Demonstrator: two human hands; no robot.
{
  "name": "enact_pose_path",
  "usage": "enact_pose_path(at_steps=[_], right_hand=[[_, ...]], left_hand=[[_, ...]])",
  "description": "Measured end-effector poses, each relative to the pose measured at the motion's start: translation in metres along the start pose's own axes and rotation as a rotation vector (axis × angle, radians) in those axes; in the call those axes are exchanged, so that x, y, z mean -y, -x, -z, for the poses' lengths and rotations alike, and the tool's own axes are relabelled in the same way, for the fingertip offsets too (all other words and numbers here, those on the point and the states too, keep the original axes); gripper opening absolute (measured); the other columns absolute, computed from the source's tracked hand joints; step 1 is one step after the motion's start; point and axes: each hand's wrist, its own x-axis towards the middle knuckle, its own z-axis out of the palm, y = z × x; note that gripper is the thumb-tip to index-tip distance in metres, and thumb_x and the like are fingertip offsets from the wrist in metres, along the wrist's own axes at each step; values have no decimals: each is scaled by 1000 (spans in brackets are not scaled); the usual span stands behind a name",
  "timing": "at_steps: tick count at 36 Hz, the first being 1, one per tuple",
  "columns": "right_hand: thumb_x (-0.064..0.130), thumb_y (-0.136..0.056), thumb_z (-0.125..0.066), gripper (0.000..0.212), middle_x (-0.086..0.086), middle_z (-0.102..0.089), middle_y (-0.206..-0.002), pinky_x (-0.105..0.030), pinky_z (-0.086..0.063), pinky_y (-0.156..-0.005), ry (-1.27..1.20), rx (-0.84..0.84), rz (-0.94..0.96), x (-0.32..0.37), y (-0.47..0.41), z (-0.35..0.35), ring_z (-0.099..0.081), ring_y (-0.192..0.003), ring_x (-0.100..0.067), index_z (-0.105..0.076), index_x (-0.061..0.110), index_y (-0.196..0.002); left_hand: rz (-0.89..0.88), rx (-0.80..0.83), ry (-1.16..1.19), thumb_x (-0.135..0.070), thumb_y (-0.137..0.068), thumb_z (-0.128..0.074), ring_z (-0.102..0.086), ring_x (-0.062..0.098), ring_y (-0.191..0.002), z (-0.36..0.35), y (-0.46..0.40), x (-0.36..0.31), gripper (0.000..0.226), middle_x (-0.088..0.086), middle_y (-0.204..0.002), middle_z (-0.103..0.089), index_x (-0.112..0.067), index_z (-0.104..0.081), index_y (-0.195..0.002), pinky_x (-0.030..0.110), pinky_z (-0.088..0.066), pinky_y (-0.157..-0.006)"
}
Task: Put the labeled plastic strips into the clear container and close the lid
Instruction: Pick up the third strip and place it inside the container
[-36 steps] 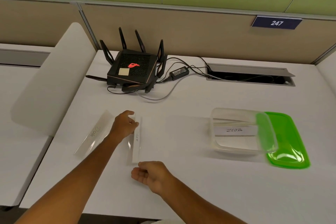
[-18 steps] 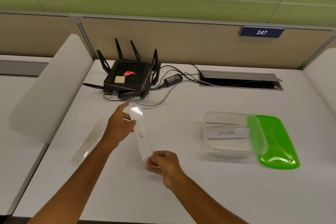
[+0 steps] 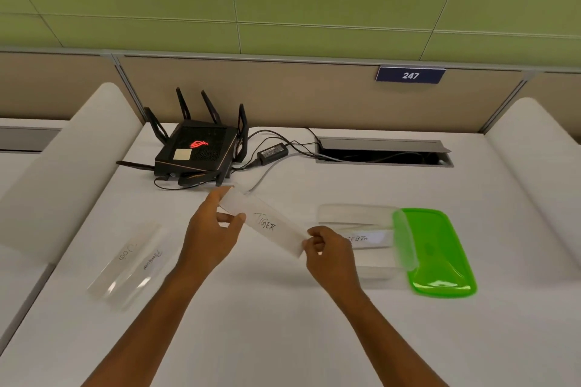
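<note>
A clear plastic strip labelled "TIGER" point(image 3: 267, 225) hangs above the table between both hands. My left hand point(image 3: 210, 229) pinches its far left end and my right hand point(image 3: 327, 250) pinches its near right end. Just right of my right hand stands the clear container point(image 3: 361, 215), open, with a strip marked "ZEBRA" point(image 3: 367, 237) inside. The green lid point(image 3: 437, 253) lies against the container's right side. Two more strips rest on the table at the left, one marked "DOG" point(image 3: 121, 259) and one beside it point(image 3: 147, 270) with small writing.
A black router point(image 3: 196, 151) with antennas, its power brick point(image 3: 272, 151) and cables sit at the back of the white table. A cable slot point(image 3: 382, 152) opens at the back right. White dividers point(image 3: 63, 166) flank the desk on both sides.
Both hands lifted the "TIGER" strip off the table and carried it right toward the container, turning it from near upright to slanted. A second strip now shows beside the "DOG" strip.
</note>
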Motion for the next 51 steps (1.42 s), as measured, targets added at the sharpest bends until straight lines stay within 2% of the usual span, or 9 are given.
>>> enact_pose_path(at_steps=[2,5,14,20,27,33,43,48,51], right_hand=[[17,-90,-71,23,9,-71,-84,-21,-55,-76,41,-33,57,-7,-5,21,-68,-79,-8,-73,15,-113],[16,-88,-73,27,3,-74,-91,-29,-58,-78,109,-87,104,-22,-14,52,-69,-82,-12,-73,14,-115],[11,-86,-77,32,-3,-75,-99,-25,-47,-76,272,-163,130,-73,-38,138,-65,-78,-15,-72,10,-118],[14,-88,-77,29,-4,-74,-101,-23,-43,-76,310,-131,73,-105,-48,171,-60,-76,-14,-73,10,-116],[18,-89,-76,34,-8,-74,-109,-33,-53,-86,338,-36,47,-124,-57,178,-69,-92,-26,-72,9,-122],[23,-91,-74,38,-6,-73,-115,-31,-51,-90,351,39,51,-129,-63,173,-68,-102,-24,-70,11,-127],[39,-92,-70,40,-5,-74,-114,-34,-52,-93,471,151,-5,-129,-73,166,-64,-114,-25,-70,16,-124],[43,-91,-68,36,-7,-76,-106,-38,-58,-87,546,202,-45,-129,-78,165,-70,-104,-29,-73,13,-110],[46,-92,-66,39,-7,-74,-111,-37,-57,-87,584,220,-51,-128,-79,163,-69,-107,-29,-71,14,-114]], left_hand=[[-36,3,33,-24,-91,-75,-66,7,-96,-14,6,-8,58,-10,-126,-57,-36,-46,-141,15,-58,-73],[-96,32,69,-18,-90,-75,-60,12,-110,-38,14,-20,57,-4,-130,-48,-32,-50,-139,21,-60,-78],[-86,187,15,-26,-89,-77,-59,7,-104,-119,31,-50,57,-4,-125,-47,-26,-53,-140,14,-50,-79],[1,291,-56,-36,-90,-73,-59,2,-93,-159,35,-68,54,-6,-122,-52,-22,-55,-139,6,-43,-67],[156,329,-57,-33,-91,-71,-65,14,-104,-179,36,-71,49,-2,-121,-61,-19,-59,-136,27,-54,-88],[277,321,-80,-35,-89,-70,-62,12,-104,-179,35,-69,49,-8,-115,-64,-20,-59,-135,21,-46,-77],[364,403,-185,-29,-90,-69,-66,24,-108,-188,33,-67,58,0,-126,-61,-15,-52,-144,31,-55,-84],[374,437,-347,-28,-88,-63,-56,16,-93,-189,31,-75,56,3,-135,-48,-14,-54,-141,22,-45,-71],[376,464,-393,-26,-84,-62,-48,9,-78,-192,30,-78,46,1,-124,-48,-14,-59,-129,16,-36,-54]])
